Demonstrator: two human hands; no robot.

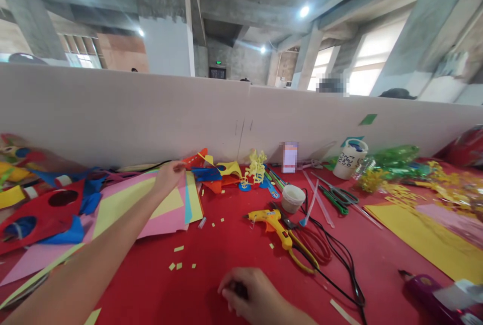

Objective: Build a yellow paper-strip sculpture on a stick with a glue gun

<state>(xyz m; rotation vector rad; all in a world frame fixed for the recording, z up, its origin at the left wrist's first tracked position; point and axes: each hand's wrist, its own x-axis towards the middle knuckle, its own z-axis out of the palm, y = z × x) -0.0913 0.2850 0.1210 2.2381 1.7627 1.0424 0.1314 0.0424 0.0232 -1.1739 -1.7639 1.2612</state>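
Observation:
My left hand reaches out to the far side of the red table, its fingers pinched at the edge of an orange paper piece. Sheets of pink and yellow paper lie beneath that wrist. Near the front edge, my right hand is curled low over the table. Its fingers bend round a dark spot, and whether anything is held there I cannot make out. A yellow glue gun and yellow-handled scissors lie beyond it to the right. Small yellow paper scraps are scattered to its left.
A white partition runs behind the table. Red and blue cutouts lie at left. Across the right are a small white cup, green scissors, a lettered white cup, black cables, yellow sheets and a purple glue gun.

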